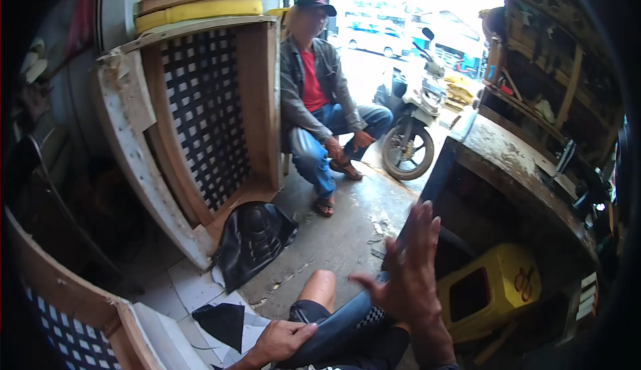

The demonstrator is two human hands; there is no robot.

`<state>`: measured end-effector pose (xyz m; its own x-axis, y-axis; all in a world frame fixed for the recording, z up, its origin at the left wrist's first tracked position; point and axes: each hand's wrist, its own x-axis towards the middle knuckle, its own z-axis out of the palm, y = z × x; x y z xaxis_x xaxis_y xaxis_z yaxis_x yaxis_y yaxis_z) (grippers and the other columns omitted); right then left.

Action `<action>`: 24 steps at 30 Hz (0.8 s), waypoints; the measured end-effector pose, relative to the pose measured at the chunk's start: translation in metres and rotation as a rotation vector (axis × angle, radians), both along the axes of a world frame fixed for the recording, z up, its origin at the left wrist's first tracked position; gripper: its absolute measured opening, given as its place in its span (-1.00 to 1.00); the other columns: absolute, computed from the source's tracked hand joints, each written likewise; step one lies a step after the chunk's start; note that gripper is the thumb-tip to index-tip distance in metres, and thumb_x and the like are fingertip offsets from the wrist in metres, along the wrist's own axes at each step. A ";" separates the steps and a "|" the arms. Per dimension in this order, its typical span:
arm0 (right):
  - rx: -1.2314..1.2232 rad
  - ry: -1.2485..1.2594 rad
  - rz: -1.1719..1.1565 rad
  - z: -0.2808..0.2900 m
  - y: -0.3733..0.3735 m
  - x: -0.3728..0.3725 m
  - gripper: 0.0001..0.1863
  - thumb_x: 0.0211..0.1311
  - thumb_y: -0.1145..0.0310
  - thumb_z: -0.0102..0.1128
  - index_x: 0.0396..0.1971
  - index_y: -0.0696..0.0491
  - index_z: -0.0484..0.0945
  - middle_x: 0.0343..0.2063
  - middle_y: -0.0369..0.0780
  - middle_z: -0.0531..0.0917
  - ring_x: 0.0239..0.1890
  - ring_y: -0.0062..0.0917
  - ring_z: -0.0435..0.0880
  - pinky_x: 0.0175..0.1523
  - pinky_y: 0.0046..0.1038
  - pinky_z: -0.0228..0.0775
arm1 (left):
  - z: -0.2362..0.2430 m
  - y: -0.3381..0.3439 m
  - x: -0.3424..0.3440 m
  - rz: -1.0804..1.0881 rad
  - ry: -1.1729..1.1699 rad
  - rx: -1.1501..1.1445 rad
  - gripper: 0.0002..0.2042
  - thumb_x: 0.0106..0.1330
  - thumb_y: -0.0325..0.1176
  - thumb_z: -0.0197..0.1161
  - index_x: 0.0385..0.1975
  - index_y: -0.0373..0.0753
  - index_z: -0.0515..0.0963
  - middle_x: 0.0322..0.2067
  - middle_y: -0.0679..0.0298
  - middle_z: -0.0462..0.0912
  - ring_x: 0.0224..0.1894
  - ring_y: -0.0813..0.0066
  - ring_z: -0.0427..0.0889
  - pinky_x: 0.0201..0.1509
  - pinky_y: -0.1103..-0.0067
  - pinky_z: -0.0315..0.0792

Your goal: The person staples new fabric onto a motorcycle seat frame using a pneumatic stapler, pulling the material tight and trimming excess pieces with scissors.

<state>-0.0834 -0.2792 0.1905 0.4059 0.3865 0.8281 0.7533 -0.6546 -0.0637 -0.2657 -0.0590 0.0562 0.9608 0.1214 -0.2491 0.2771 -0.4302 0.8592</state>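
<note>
My left hand (282,340) is closed around a thin dark tool I cannot identify, low in the picture by my bare knee (317,286). Beside it a long dark blue-grey piece of material (344,310) lies across my lap; whether the hand grips it too is unclear. My right hand (415,266) is raised over that piece, fingers stretched upward, thumb out, holding nothing. A black molded cover (248,240) lies on the floor ahead, and a dark triangular piece (220,323) rests on pale sheets to the left of my knee.
A wooden frame with black webbing (197,103) stands left, another (73,283) lower left. A person (314,83) in a cap sits ahead, hands by their knees. A scooter (414,123) stands at the bright doorway. A worn bench (507,169) is right, a yellow container (504,276) under it.
</note>
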 end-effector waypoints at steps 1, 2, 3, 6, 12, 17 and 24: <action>0.135 -0.209 0.104 -0.003 0.018 -0.002 0.09 0.33 -0.27 0.29 0.59 0.00 -0.09 0.50 0.11 0.08 0.56 -0.01 0.06 0.57 0.12 -0.06 | 0.001 -0.001 -0.001 0.031 0.068 0.018 -0.51 0.52 0.13 0.17 -0.25 -0.24 0.73 -0.45 -0.03 0.70 -0.34 0.14 0.77 -0.18 0.36 0.55; 0.377 -0.320 0.198 -0.007 0.034 -0.002 0.21 0.30 -0.33 0.30 0.64 0.01 -0.21 0.60 0.12 -0.05 0.64 0.00 -0.06 0.62 0.16 -0.16 | 0.002 0.000 0.001 0.041 0.057 0.027 -0.50 0.52 0.13 0.17 -0.26 -0.25 0.73 -0.46 -0.04 0.70 -0.34 0.13 0.77 -0.18 0.37 0.55; 0.639 -0.286 0.238 -0.004 0.041 0.003 0.10 0.31 -0.30 0.29 0.61 -0.06 -0.10 0.58 0.08 0.05 0.61 0.00 0.03 0.60 0.16 -0.11 | 0.003 0.000 0.000 0.044 0.054 0.034 -0.50 0.52 0.13 0.16 -0.26 -0.26 0.73 -0.46 -0.04 0.70 -0.34 0.13 0.77 -0.19 0.37 0.55; 0.204 -0.403 0.436 -0.003 0.048 0.017 -0.23 0.38 -0.05 0.33 0.44 0.00 0.31 0.16 -0.14 0.56 0.23 -0.21 0.52 0.40 -0.03 0.27 | 0.004 -0.001 -0.003 0.068 -0.047 -0.021 -0.54 0.52 0.07 0.23 -0.30 -0.28 0.71 -0.56 0.08 0.65 -0.47 0.34 0.66 -0.25 0.42 0.50; -0.385 0.872 0.674 -0.114 0.061 0.005 -0.53 0.50 0.04 0.17 0.22 0.03 0.60 -0.10 -0.02 0.77 0.01 -0.10 0.75 0.13 -0.17 0.56 | -0.012 -0.004 -0.010 0.304 -0.023 -0.574 -0.63 0.56 -0.13 0.26 -0.32 -0.36 0.71 -0.46 0.45 0.66 -0.41 0.75 0.51 -0.31 0.67 0.38; -0.173 1.083 0.671 -0.195 0.074 -0.007 -0.64 0.56 0.13 0.05 0.08 0.02 0.68 -0.13 0.03 0.77 -0.05 -0.01 0.75 0.12 -0.13 0.55 | -0.044 0.011 -0.003 0.427 -0.063 -0.869 -0.63 0.60 -0.12 0.22 -0.16 -0.38 0.72 -0.38 0.43 0.71 -0.37 0.75 0.58 -0.25 0.71 0.45; -0.354 1.188 0.565 -0.202 0.117 -0.005 -0.48 0.62 -0.04 -0.09 -0.06 0.09 0.71 -0.23 0.10 0.75 -0.07 0.09 0.71 0.09 -0.04 0.52 | -0.071 0.040 -0.006 0.542 -0.077 -0.812 -0.61 0.61 -0.09 0.20 -0.21 -0.34 0.73 -0.43 0.41 0.72 -0.46 0.77 0.56 -0.35 0.74 0.44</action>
<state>-0.0879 -0.1625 -0.0112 0.5152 0.8529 -0.0839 0.5305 -0.3943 -0.7504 -0.2719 -0.0189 -0.0153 0.8427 0.3706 -0.3906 0.1934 0.4686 0.8620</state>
